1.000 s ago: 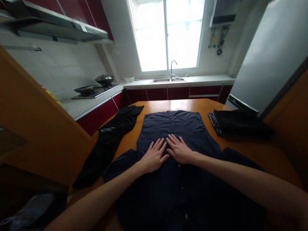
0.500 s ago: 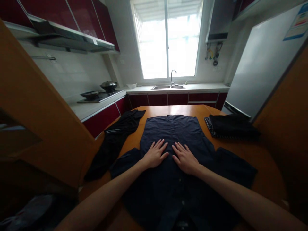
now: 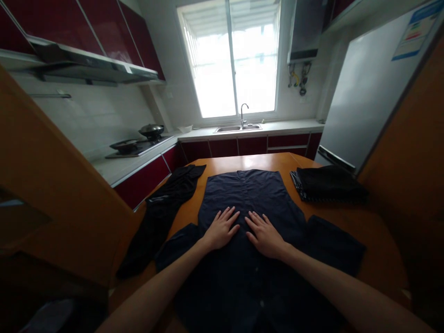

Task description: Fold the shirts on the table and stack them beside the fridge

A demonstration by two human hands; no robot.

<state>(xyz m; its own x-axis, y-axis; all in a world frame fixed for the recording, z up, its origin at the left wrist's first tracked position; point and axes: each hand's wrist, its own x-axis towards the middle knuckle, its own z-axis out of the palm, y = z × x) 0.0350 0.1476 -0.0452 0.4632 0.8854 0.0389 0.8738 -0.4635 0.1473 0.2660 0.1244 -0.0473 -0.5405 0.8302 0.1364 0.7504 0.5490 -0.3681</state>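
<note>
A dark navy short-sleeved shirt lies spread on a wooden table, its hem toward the window and its sleeves out to both sides. Buttons show faintly down its middle. My left hand rests flat on the shirt, left of the centre line, fingers spread. Just across from it, my right hand also lies flat on the cloth with fingers stretched out. Neither hand grips anything. The shirt's collar end, close to my body, is too dark to make out.
Left of the shirt lies a crumpled black garment. A stack of folded dark clothes sits at the table's right. Beyond are a counter with a sink, a stove with a lidded wok, and a fridge.
The whole view has shifted and tilted slightly. Both hands remain flat on the shirt at nearly the same spots, and the clothes have not visibly moved.
</note>
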